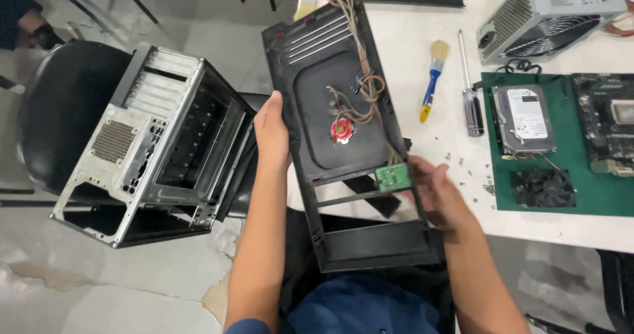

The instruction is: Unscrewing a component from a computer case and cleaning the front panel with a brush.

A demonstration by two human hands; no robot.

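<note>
The black computer front panel (343,136) is held inner side up over the table edge (422,57), fingers of the left hand (272,133) and right hand (436,192) clamped on its long edges so the wiring (360,86) is exposed.

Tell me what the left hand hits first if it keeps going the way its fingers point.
The left hand grips the left edge of the black panel, fingers pointing up the image. Straight on, it runs along that edge between panel and case; nothing else shows, though depth is unclear.

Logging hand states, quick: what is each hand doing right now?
Left hand: closed on the left edge of the black plastic computer front panel.
Right hand: gripping the panel's right edge.
</note>
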